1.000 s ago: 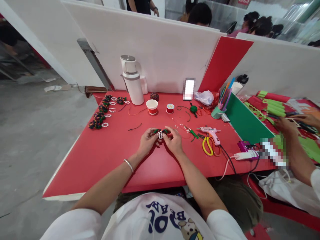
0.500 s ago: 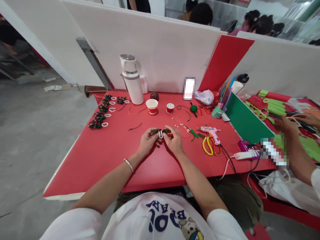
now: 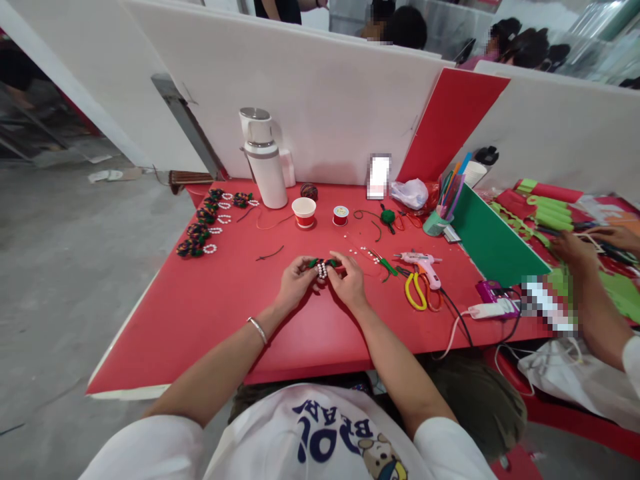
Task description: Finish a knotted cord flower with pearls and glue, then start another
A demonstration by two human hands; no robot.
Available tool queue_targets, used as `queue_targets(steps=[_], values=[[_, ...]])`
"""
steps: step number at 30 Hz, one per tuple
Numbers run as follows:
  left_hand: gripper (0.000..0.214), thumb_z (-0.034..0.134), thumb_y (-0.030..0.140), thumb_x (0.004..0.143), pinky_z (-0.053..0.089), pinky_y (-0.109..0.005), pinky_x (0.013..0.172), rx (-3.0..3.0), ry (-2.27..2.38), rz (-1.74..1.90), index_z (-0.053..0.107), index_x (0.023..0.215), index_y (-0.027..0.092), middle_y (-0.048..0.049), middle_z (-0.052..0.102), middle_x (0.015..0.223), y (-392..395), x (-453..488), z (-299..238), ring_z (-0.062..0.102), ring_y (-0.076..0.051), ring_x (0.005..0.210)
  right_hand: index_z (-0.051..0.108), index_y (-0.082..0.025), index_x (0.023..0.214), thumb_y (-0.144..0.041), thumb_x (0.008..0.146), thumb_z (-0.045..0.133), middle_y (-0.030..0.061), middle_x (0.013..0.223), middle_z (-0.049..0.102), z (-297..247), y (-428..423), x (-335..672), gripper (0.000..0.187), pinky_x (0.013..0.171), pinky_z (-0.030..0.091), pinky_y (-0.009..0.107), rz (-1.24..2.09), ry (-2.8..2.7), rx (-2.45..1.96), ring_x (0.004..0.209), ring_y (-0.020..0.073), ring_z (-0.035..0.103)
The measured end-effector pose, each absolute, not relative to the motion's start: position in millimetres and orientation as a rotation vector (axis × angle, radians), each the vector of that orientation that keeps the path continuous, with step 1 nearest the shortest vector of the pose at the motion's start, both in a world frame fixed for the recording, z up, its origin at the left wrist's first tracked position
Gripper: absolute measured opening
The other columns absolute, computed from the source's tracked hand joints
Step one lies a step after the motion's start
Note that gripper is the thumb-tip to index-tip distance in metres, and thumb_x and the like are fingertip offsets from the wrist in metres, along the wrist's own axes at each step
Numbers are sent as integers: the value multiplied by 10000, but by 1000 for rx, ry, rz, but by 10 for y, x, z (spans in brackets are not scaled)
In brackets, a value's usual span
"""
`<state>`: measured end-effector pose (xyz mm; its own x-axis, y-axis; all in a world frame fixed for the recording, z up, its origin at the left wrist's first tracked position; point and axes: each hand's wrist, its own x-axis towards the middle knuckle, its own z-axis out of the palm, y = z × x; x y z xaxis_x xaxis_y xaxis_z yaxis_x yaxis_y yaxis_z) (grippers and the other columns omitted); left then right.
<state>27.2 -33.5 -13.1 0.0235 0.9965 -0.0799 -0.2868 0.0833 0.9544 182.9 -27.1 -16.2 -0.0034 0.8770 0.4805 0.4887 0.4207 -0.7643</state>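
Between both hands, above the red table (image 3: 210, 320), is a small yarn bow (image 3: 332, 263) in green, red and dark colours, with a loop of white beads (image 3: 321, 269) hanging at its middle. My left hand (image 3: 296, 280) pinches the bow's left side, and my right hand (image 3: 349, 281) pinches its right side, thumb by the beads. The fingertips behind the bow are partly hidden. Several similar bows with bead loops (image 3: 198, 231) lie in a row at the table's left. Loose white beads (image 3: 370, 252) and a green-handled tool (image 3: 387, 265) lie to the right of my hands.
A white thermos (image 3: 265, 167), a paper cup (image 3: 304, 212), a thread spool (image 3: 341, 215) and a yarn ball (image 3: 309, 192) stand toward the back. Yellow-handled pliers (image 3: 415, 291), a pink glue gun (image 3: 424, 267) and cables lie right. Beyond a green divider (image 3: 500, 233), a co-worker's hands (image 3: 575, 253) handle something.
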Motion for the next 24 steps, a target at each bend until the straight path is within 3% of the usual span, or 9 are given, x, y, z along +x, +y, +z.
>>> queue_targets(steps=[10, 21, 24], values=[[595, 877, 506, 677, 561, -254, 410, 939, 1024, 1283, 568, 1046, 157, -10, 694, 749, -337, 277, -127, 691, -169, 542, 708, -242, 1245, -283, 922, 634, 75, 1132, 767, -152, -286, 1827, 333, 1014, 561, 384, 477, -1659, -1207, 1082, 219, 696], [593, 851, 494, 693, 557, -285, 383, 880, 1008, 1307, 554, 1085, 162, -4, 691, 697, -313, 255, -112, 689, -200, 512, 699, -231, 1231, -236, 943, 557, 90, 1215, 728, -76, -311, 1850, 321, 1068, 533, 397, 518, -1629, -1174, 1153, 217, 660], [571, 840, 469, 704, 558, -284, 387, 860, 1010, 1328, 560, 1093, 160, -19, 708, 735, -312, 253, -122, 703, -205, 540, 694, -239, 1236, -217, 924, 553, 83, 1190, 722, -69, -319, 1845, 343, 970, 580, 367, 528, -1603, -1171, 1050, 198, 673]])
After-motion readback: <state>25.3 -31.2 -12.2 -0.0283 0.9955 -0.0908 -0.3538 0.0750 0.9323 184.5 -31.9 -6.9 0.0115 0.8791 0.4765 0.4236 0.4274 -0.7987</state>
